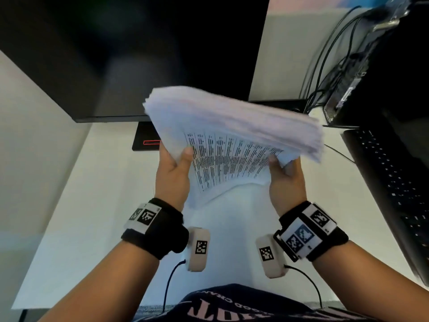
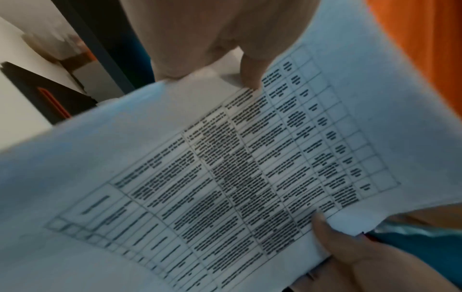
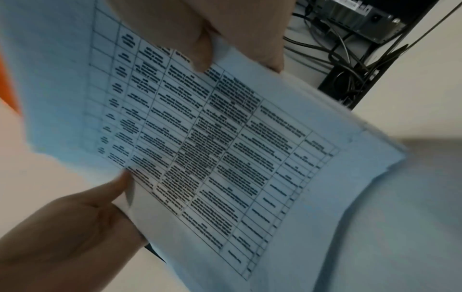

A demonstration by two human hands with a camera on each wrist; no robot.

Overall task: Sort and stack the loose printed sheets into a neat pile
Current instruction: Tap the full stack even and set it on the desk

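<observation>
My left hand and right hand grip the stack of printed sheets by its near edge, each thumb pinching down on the top page, remaining fingers under the stack, out of sight. The stack is held in the air above the white desk, far edge fanned and blurred (top page carries a printed table). Beyond: monitor; to my right, black keyboard and cables.

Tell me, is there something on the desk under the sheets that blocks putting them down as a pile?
Nothing visible: the stack of sheets, held by left hand and right hand, hangs over bare white desk.
</observation>
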